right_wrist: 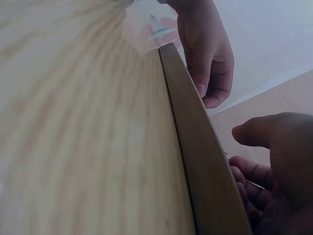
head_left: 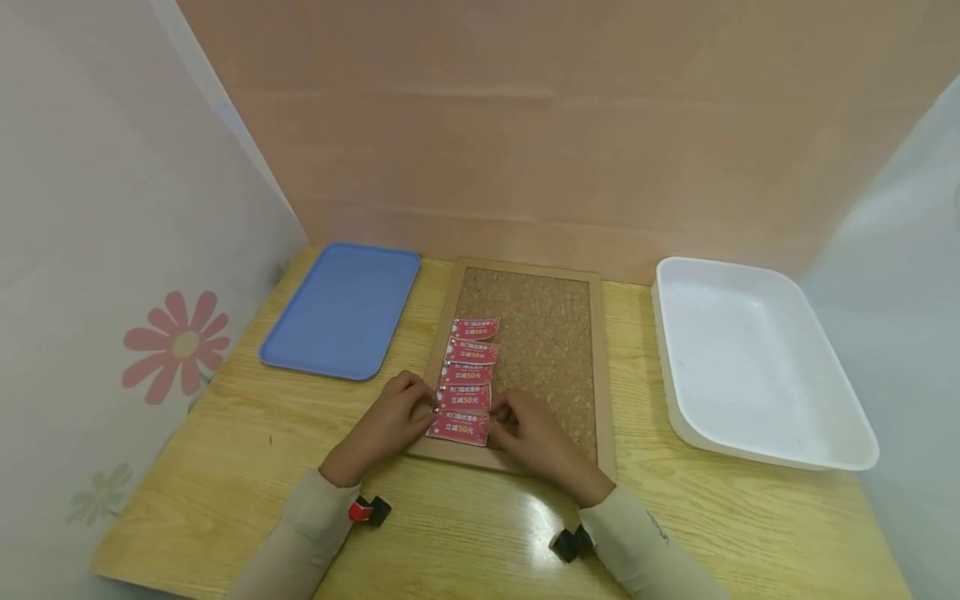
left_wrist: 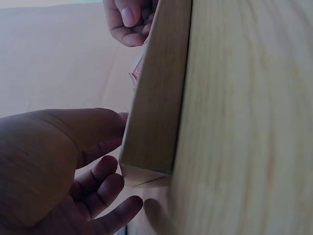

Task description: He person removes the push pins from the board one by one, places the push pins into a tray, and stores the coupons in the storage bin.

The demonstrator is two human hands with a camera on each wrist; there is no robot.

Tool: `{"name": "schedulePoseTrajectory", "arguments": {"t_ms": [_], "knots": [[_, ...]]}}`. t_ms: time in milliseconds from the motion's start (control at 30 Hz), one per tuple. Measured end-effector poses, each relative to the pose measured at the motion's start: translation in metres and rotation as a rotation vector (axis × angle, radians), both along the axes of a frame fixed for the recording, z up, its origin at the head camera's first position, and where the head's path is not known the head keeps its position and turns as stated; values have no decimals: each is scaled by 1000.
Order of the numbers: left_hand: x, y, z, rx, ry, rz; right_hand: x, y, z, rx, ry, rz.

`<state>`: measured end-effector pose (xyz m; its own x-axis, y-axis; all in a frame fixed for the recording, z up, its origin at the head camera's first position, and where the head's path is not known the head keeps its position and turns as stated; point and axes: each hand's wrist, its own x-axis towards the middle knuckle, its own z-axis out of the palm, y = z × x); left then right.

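On a wood-framed cork board (head_left: 546, 333), several red coupons are lined up in a column along the left side, with small silver pins at their left ends. My left hand (head_left: 392, 421) has its thumb and index fingertips at a silver pin (head_left: 435, 409), pinching it at the upper left corner of the lowest coupon (head_left: 457, 427). At that coupon's right edge, my right hand (head_left: 536, 433) rests with fingers loosely bent. The right wrist view shows a gap between the right thumb (right_wrist: 252, 131) and index finger. The board's frame (left_wrist: 159, 93) hides the coupons in both wrist views.
A blue tray (head_left: 341, 312) lies left of the board on the wooden table (head_left: 247, 475). To the right stands a deep white bin (head_left: 742, 358). Pale wall sheets close in both sides, and a tan sheet (head_left: 562, 133) hangs behind.
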<state>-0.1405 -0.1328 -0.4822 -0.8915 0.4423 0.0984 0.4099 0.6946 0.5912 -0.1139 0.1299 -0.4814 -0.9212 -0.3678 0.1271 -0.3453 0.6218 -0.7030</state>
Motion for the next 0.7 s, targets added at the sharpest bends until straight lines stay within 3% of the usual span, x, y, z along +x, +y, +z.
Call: {"name": "schedulePoseTrajectory", "arguments": {"t_ms": [367, 700], "knots": [[-4, -2, -7, 49, -49, 6, 0, 1, -5, 11, 61, -13], [-5, -3, -9, 97, -105, 19, -1, -1, -9, 51, 55, -20]]}}
